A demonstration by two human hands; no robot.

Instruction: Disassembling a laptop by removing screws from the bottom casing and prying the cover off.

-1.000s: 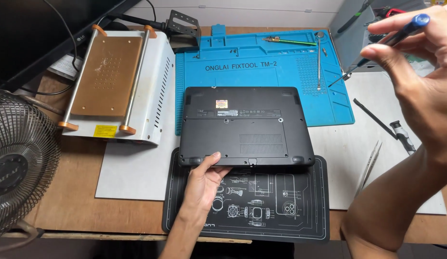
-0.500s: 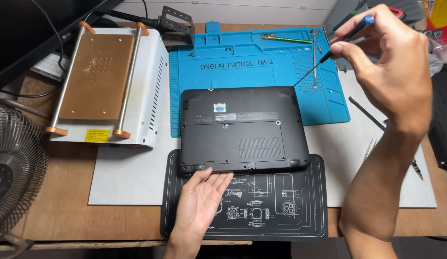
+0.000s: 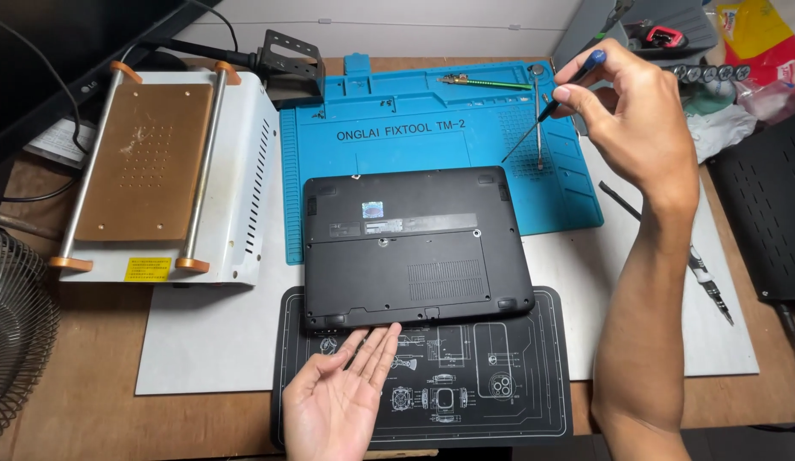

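Observation:
A black laptop (image 3: 415, 248) lies bottom-up across the blue work mat (image 3: 432, 145) and a black printed mat (image 3: 466, 384). My left hand (image 3: 342, 397) rests palm-up and open on the black mat, fingertips just short of the laptop's near edge. My right hand (image 3: 628, 119) is raised above the right end of the blue mat, pinching a thin screwdriver with a blue handle (image 3: 555, 98). The screwdriver's tip points down-left toward the blue mat, clear of the laptop.
A white heating machine with a copper plate (image 3: 158, 171) stands at left, a wire fan guard (image 3: 17, 333) at the far left edge. Tweezers and a metal tool (image 3: 538, 128) lie on the blue mat. A black screwdriver (image 3: 705, 286) lies on the white sheet; a black case (image 3: 765, 205) sits right.
My left hand has come off the laptop's near edge and turned palm-up. My right hand with the screwdriver has shifted left and lower, toward the blue mat.

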